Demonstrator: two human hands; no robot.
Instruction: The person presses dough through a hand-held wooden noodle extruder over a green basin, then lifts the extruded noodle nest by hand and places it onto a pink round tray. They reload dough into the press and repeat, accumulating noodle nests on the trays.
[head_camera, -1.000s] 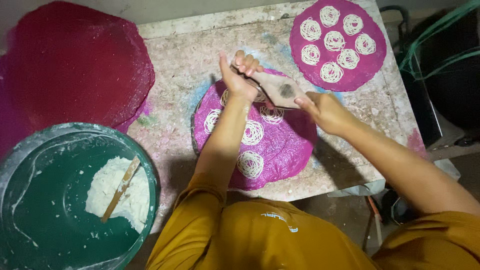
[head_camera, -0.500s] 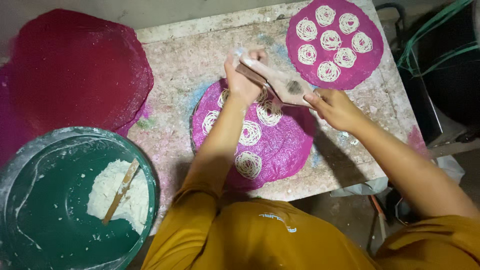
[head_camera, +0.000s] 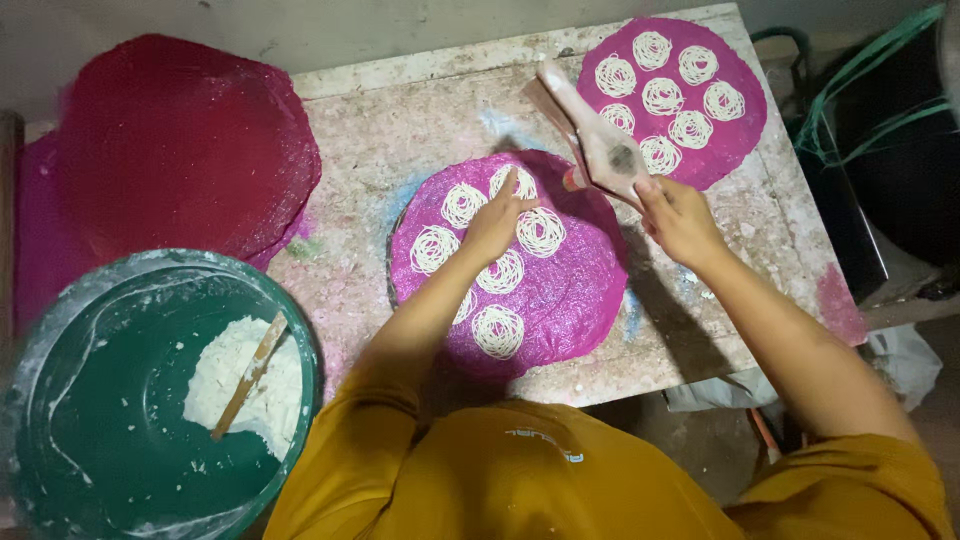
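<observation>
A round pink mat (head_camera: 575, 290) lies on the worn table (head_camera: 400, 140) in front of me, carrying several white noodle spirals (head_camera: 498, 331). My left hand (head_camera: 497, 218) rests on the mat among the spirals, with one finger pointing toward the far edge and nothing in it. My right hand (head_camera: 678, 215) grips the near end of a wooden noodle press (head_camera: 592, 135), which is raised over the mat's far right edge and angled away from me.
A second pink mat (head_camera: 740, 135) filled with several spirals sits at the table's far right. Stacked red and pink mats (head_camera: 170, 150) lie at the left. A green basin (head_camera: 110, 400) at lower left holds white dough (head_camera: 225, 375) and a wooden stick (head_camera: 250, 375).
My left hand has let go of the press and dropped onto the mat. The right hand alone now holds the press, lifted toward the far right.
</observation>
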